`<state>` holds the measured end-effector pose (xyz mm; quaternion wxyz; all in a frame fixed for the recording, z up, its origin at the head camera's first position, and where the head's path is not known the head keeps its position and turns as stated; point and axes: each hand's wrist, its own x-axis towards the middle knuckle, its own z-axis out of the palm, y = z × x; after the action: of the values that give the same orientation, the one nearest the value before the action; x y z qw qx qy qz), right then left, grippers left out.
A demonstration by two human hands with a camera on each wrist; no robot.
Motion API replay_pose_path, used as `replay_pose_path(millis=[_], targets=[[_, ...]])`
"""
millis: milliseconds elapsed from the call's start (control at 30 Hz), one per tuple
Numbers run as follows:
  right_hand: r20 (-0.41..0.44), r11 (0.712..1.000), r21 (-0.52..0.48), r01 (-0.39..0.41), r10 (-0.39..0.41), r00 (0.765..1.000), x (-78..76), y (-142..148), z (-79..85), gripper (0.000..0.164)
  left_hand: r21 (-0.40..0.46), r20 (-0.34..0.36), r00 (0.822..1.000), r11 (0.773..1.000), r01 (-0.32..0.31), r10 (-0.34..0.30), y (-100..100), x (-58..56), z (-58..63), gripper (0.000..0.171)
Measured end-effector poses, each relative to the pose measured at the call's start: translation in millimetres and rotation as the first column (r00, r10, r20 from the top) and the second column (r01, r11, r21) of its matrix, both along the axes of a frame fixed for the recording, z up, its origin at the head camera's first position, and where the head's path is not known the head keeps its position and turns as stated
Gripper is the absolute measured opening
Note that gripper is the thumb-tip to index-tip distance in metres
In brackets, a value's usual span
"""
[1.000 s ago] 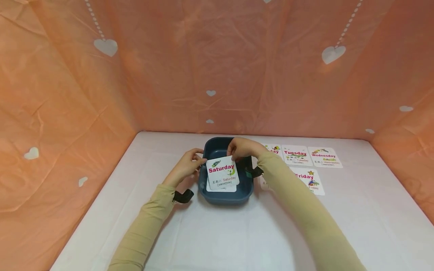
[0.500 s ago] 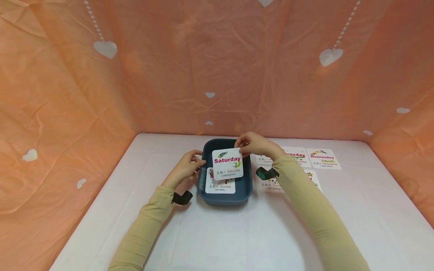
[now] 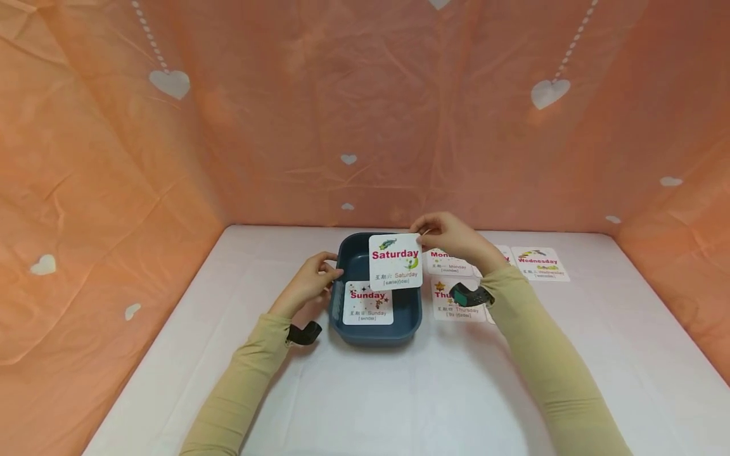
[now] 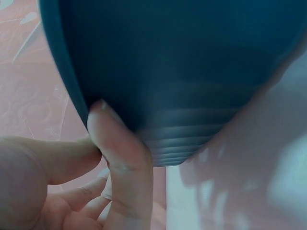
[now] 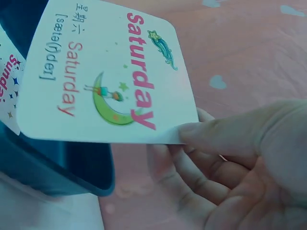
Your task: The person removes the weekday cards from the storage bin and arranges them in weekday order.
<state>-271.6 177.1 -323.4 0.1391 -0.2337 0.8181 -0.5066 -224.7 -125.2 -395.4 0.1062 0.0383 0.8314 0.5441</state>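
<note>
A white square flashcard (image 3: 395, 261) printed "Saturday" is held up over the right side of a dark blue plastic bin (image 3: 375, 339). My right hand (image 3: 456, 240) pinches its upper right corner, thumb on the printed face and fingers behind, as the right wrist view shows. At the bin's left side my left hand (image 3: 308, 278) pinches the rim; in the left wrist view the thumb and a finger (image 4: 127, 167) meet at that edge. Inside the bin lies a "Sunday" flashcard (image 3: 367, 310), face up.
Right of the bin, flashcards lie in two rows on the white tablecloth (image 3: 365, 399): "Monday" (image 3: 450, 263) and "Wednesday" (image 3: 540, 265) at the back, "Thursday" (image 3: 456, 310) in front. My right forearm covers parts of others. An orange curtain (image 3: 388, 114) stands behind.
My right hand has lifted the Saturday card up and to the right, off the Sunday card, which now shows fully. The left hand stays at the bin's rim.
</note>
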Motion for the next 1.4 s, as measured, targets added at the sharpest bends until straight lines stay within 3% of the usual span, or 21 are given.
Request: replay_pose_path(millis=[367,667,1000,1400], targets=[[-0.010,0.988,-0.021,0.154,-0.154,0.988,12.5,36.7,11.2,0.024,-0.027,0.003,1.000,1.000,-0.008,0.008,-1.4,-0.3,0.7,0.041],[0.019,0.963,0.035,0.267,-0.268,0.963,22.1,77.7,3.5,0.028,-0.034,0.017,1.000,0.999,-0.015,0.015,-2.7,-1.6,-2.4,0.043],[-0.016,0.944,0.099,0.314,-0.314,0.949,26.2,125.9,-12.8,0.029,-0.015,-0.003,1.000,1.000,-0.004,0.004,-2.3,-2.0,0.5,0.043],[-0.034,0.929,0.154,0.337,-0.336,0.941,39.5,170.9,-29.8,0.028,0.002,0.024,1.000,1.000,-0.004,0.004,-2.9,-0.4,-0.6,0.042]])
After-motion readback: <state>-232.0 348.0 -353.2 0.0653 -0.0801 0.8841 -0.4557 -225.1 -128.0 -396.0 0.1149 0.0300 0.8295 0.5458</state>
